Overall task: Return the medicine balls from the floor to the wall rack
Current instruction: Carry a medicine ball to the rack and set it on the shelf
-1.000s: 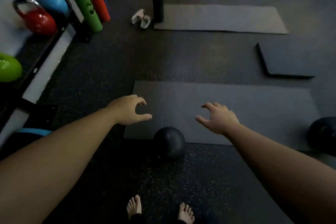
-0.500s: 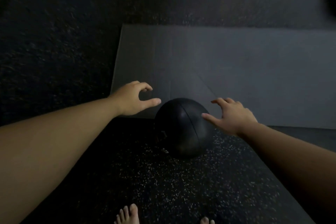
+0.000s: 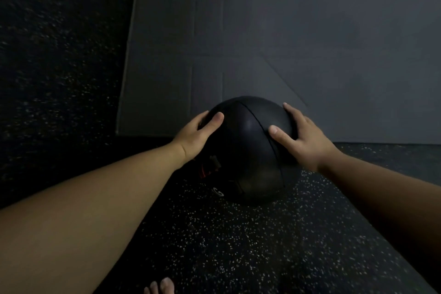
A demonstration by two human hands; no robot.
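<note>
A black medicine ball (image 3: 248, 150) with a stitched seam rests on the speckled floor at the near edge of a grey mat. My left hand (image 3: 195, 135) presses against its left side, thumb laid on top. My right hand (image 3: 300, 137) clasps its right side, fingers spread over the curve. Both hands grip the ball between them. The wall rack is out of view.
A large grey exercise mat (image 3: 310, 43) lies flat just beyond the ball. Dark speckled rubber floor (image 3: 238, 246) surrounds it. The toes of one bare foot (image 3: 161, 287) show at the bottom edge.
My view dropped closer to the floor. Both hands, open and apart beside the ball before, have closed in and now grasp its two sides.
</note>
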